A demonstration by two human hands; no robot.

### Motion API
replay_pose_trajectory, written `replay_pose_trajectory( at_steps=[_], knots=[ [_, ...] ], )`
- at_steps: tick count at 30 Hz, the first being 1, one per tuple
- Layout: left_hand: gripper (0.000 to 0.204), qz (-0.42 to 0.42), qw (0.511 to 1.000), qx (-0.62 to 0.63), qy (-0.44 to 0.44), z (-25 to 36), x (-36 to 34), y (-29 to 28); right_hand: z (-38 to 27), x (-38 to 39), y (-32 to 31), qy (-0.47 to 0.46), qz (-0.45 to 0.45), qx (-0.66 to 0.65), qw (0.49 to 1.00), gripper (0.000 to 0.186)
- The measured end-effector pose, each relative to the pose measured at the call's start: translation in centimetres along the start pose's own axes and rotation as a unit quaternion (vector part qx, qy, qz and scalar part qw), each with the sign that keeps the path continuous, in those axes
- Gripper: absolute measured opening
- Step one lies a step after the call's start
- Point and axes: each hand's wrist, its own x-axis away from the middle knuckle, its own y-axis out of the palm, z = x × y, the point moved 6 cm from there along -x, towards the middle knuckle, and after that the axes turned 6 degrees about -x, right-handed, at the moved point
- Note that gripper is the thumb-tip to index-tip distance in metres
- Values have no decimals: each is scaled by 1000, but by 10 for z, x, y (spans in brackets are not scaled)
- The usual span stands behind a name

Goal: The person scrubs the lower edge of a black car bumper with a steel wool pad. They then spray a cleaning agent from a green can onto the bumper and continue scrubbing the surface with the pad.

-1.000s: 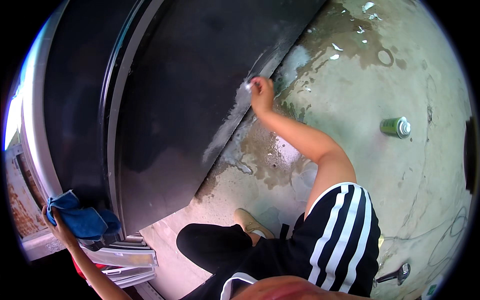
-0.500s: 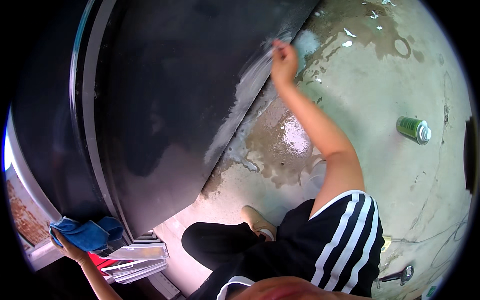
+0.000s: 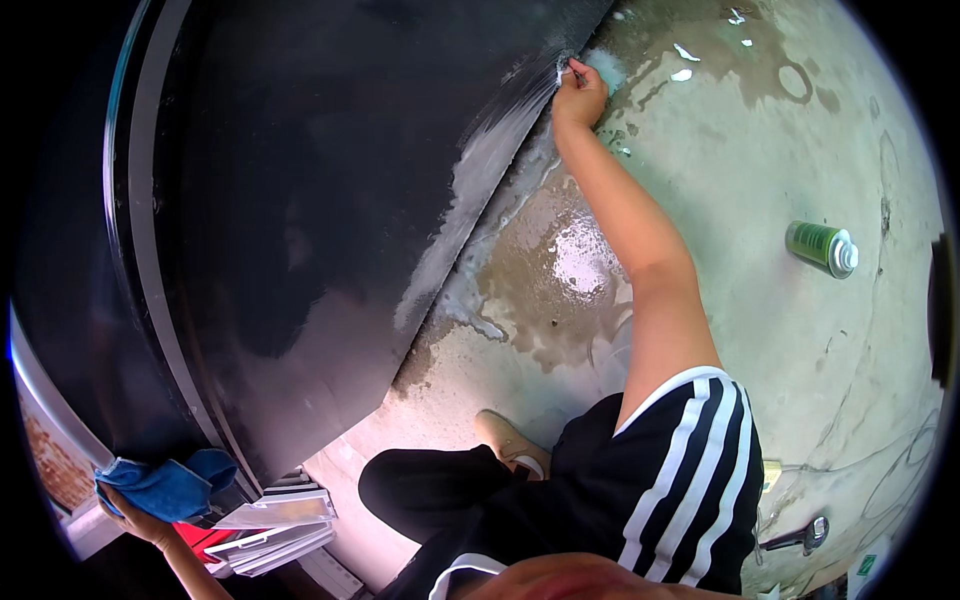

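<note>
A large dark panel (image 3: 290,200) fills the left and middle of the view, with a whitish wet smear (image 3: 480,180) along its right edge. My right hand (image 3: 580,97) is closed in a pinch against that edge, at the smear's far end. A bit of white shows at its fingertips, too small to name. At the lower left my left hand (image 3: 133,520) grips a bunched blue cloth (image 3: 165,487), which rests by the frame at the panel's near corner.
Wet puddles (image 3: 530,290) lie on the concrete floor (image 3: 740,220) beside the panel. To the right a green spray can (image 3: 822,249) lies on its side. A black-handled tool (image 3: 800,537) and thin cables are at the lower right. Several white trays (image 3: 275,535) stand near my left forearm.
My right hand has moved farther away along the panel's edge and its pinch now presses at the rim. My left hand stays on the blue cloth. The whole view has shifted slightly.
</note>
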Motion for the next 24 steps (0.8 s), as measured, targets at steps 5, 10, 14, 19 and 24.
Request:
replay_pose_trajectory(
  at_steps=[5,10,14,19,24],
  knots=[
    [51,-1,1000,-2,-2,-6,-4,1,58,97,-11,54,-180,-13,982,6],
    [53,10,995,-72,71,-20,-6,-19,5,9,-2,51,-66,-66,994,9],
    [51,14,999,-30,5,3,2,5,16,8,-5,-11,-58,-36,998,6],
    [52,28,998,-54,31,3,0,-10,29,84,-11,71,-188,3,980,4],
    [49,25,998,46,20,-24,-10,-5,15,-7,-7,24,-35,-35,998,3]
  ],
)
